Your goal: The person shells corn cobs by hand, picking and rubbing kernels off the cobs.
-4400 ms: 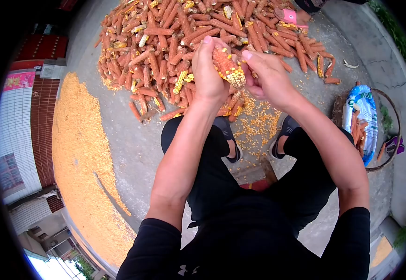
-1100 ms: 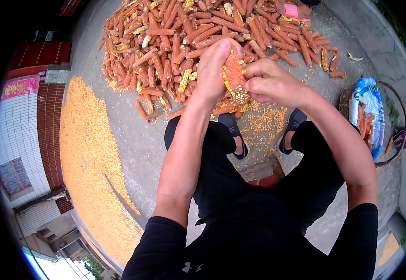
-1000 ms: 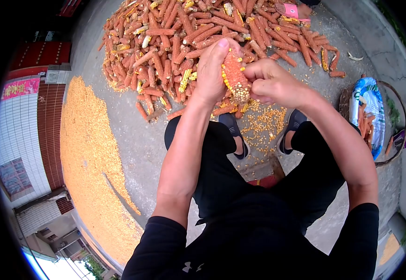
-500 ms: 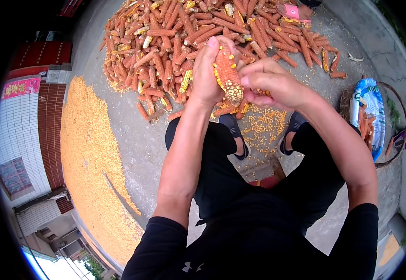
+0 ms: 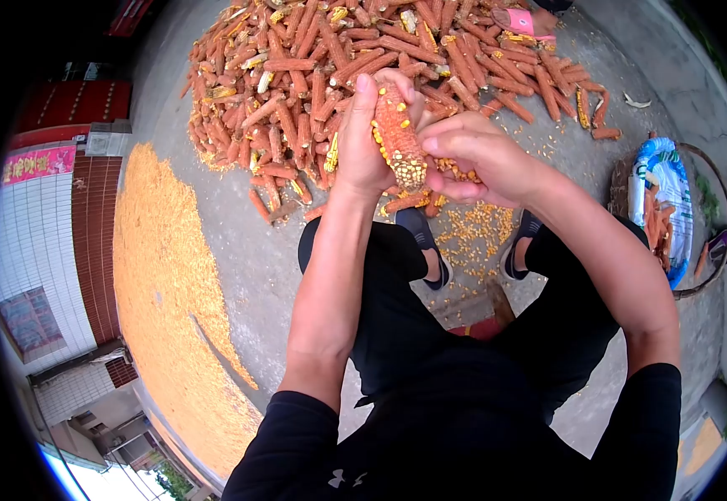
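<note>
My left hand (image 5: 365, 138) is wrapped round a reddish corn cob (image 5: 396, 134), its thumb pointing up. A row of yellow kernels runs down the cob's left side, and pale kernels cover its lower tip. Against the cob's right side is my right hand (image 5: 484, 159), its fingers curled, with loose yellow kernels showing in its palm. Below the hands, scattered kernels (image 5: 472, 234) lie on the concrete between two dark shoes. Behind the hands rises a large heap of corn cobs (image 5: 297, 79), mostly bare, a few still with yellow kernels.
A wide spread of yellow kernels (image 5: 163, 292) covers the ground at left. At right stands a handled basket (image 5: 685, 292) with a blue and white liner and cobs inside. Another person's foot in a pink sandal (image 5: 522, 22) is beyond the heap.
Both hands have shifted slightly left with the cob. My right fingers have loosened, and kernels now show in that palm. Fewer kernels remain on the cob than in the oldest frame.
</note>
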The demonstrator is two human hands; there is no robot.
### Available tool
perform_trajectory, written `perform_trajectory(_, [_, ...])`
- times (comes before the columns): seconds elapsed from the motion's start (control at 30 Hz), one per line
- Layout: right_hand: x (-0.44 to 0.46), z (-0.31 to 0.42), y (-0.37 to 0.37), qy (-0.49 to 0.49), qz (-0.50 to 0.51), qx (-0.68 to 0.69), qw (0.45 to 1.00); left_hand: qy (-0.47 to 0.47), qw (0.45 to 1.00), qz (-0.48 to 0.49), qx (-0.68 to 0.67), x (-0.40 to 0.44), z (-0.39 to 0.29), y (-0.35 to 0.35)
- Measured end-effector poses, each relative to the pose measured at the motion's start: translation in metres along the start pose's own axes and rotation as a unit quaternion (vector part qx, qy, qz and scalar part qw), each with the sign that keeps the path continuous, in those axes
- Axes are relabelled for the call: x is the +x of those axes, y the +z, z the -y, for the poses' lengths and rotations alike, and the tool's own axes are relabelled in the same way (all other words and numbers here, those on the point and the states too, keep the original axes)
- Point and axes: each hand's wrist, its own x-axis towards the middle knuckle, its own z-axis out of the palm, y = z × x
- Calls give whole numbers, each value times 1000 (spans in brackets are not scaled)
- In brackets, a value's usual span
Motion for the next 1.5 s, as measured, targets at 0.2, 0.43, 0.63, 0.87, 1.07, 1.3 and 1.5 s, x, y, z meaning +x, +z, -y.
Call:
perform_trajectory(0.2, [6,-15,2,-34,25,-2,999,-2,999,20,-41,3,0,-3])
perform_trajectory(0.43, [-1,4,-2,-39,-76,-111,990,4,999,2,55,3,-4,-2])
perform_trajectory(0.63, [6,-3,-9,-258,-184,-475,821,96,925,-32,367,4,12,-1])
perform_trajectory(0.87, [16,-17,-4,-289,-211,-347,867,96,944,-93,303,-1,17,2])
perform_trajectory(1.07, [15,-10,-10,-278,-197,-436,833,125,936,-79,318,-1,13,3])
perform_trajectory(1.3, [12,-7,-17,-137,-123,-230,955,102,947,-68,298,-3,9,9])
perform_trajectory(1.5, [4,8,-11,-96,-110,-174,974,79,949,-75,295,-2,10,3])
